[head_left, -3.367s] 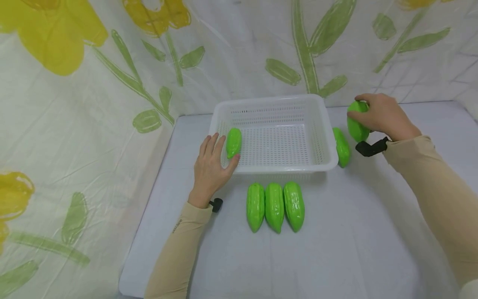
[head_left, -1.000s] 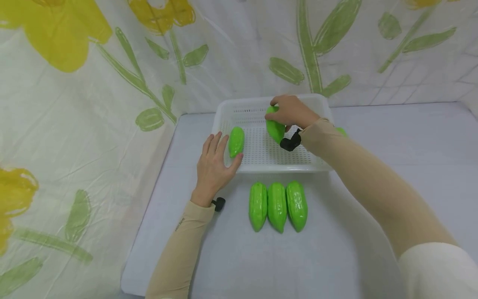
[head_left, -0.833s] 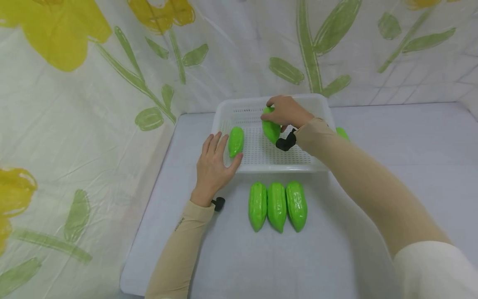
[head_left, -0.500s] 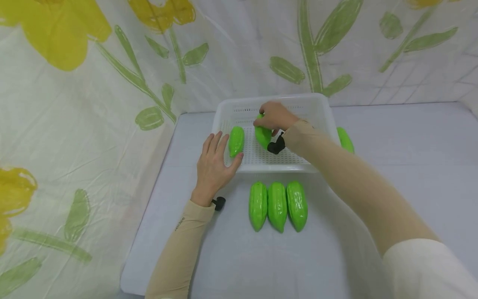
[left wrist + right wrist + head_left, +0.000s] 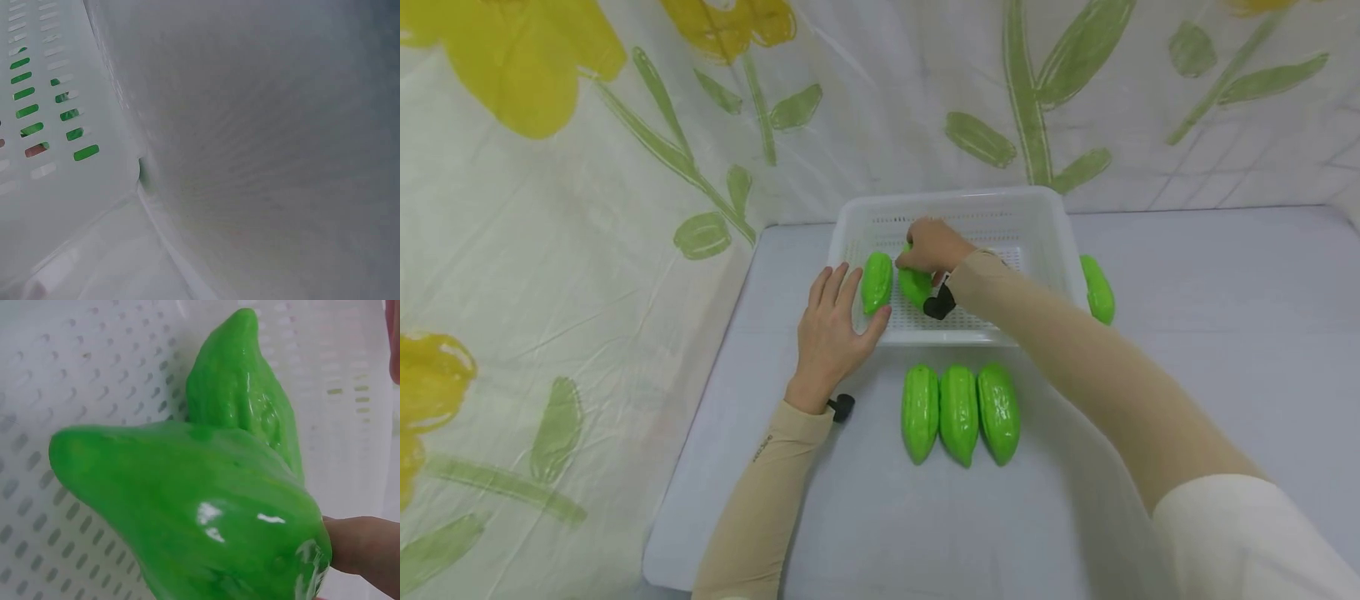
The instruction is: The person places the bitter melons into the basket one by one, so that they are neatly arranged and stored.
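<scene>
My right hand (image 5: pixel 934 248) is inside the white plastic basket (image 5: pixel 951 337), its fingers gripping a glossy green bitter melon (image 5: pixel 913 285). In the right wrist view this held bitter melon (image 5: pixel 187 494) fills the front, with one finger (image 5: pixel 365 547) at its side. Just left of it a second bitter melon (image 5: pixel 877 282) lies along the basket's left wall. My left hand (image 5: pixel 829 337) rests at the basket's left front corner, fingers spread and fairly straight. Through the slots of the basket wall (image 5: pixel 69 200), the left wrist view shows bits of green.
Three bitter melons (image 5: pixel 959 415) lie side by side on the white table (image 5: pixel 880 533) in front of the basket. Another bitter melon (image 5: pixel 1098 290) is against the basket's right outer side. A flower-patterned cloth (image 5: pixel 880 125) hangs behind the table and on the left.
My right hand picked up a bitter melon right of the basket, carried it left over the rim and lowered it beside the one inside. My left hand has stayed at the corner.
</scene>
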Demonstrator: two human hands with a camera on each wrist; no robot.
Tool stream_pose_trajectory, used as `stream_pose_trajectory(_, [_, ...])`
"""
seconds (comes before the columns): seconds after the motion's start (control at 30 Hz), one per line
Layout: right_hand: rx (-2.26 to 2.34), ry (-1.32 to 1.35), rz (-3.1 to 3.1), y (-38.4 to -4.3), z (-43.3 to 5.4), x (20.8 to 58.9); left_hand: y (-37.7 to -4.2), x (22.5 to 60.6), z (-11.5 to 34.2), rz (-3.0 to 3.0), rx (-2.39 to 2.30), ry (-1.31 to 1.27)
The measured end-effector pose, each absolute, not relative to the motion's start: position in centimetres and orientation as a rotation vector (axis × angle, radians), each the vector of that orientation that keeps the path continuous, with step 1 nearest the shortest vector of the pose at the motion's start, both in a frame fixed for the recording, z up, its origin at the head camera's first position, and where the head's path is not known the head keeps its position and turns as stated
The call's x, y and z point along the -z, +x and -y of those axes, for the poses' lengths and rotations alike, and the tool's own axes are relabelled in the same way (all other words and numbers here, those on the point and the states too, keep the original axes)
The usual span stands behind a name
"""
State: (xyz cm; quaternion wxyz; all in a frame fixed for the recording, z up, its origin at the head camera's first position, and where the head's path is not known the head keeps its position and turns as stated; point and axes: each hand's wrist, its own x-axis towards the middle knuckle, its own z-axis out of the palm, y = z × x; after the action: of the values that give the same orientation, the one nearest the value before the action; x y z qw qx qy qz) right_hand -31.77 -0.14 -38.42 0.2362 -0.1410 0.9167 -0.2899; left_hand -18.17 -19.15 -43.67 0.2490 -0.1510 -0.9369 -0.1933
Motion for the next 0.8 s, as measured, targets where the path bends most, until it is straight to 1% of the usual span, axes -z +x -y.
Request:
stream_pose_trajectory(0.4, [0.850, -0.306, -2.483, -31.8, 1.5, 40.4, -18.3, 43.8, 19.2, 2.555, 0.531, -0.406])
stream_pose_trajectory(0.8, [0.839, -0.297, -2.504, -31.9, 2.1, 41.0, -18.3, 43.9, 19.3, 2.543, 0.515, -0.412])
